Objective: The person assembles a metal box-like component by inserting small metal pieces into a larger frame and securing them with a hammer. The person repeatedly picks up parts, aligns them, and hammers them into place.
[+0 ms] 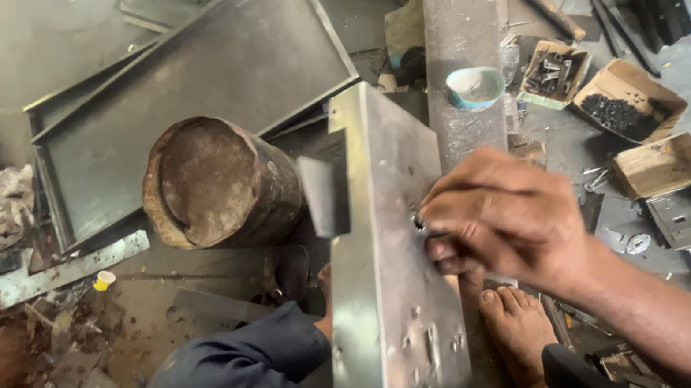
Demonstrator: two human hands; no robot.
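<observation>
A shiny steel plate (pixel 391 304) with small holes and slots stands on edge between my knee and my bare foot (pixel 519 331). My right hand (pixel 500 218) rests against the plate's right face, its fingertips pinched on a small metal fastener (pixel 418 223) at a hole. A folded flap (pixel 323 192) juts from the plate's left side. My left hand is hidden behind the plate and my dark trouser leg (pixel 237 386).
A rusty drum (pixel 215 184) lies just left of the plate. Large grey sheet-metal trays (pixel 197 80) lie behind it. A long steel beam (pixel 458 37) runs away ahead, with a small blue bowl (pixel 475 86) and cardboard boxes of small parts (pixel 627 99) to the right. Scrap litters the left floor.
</observation>
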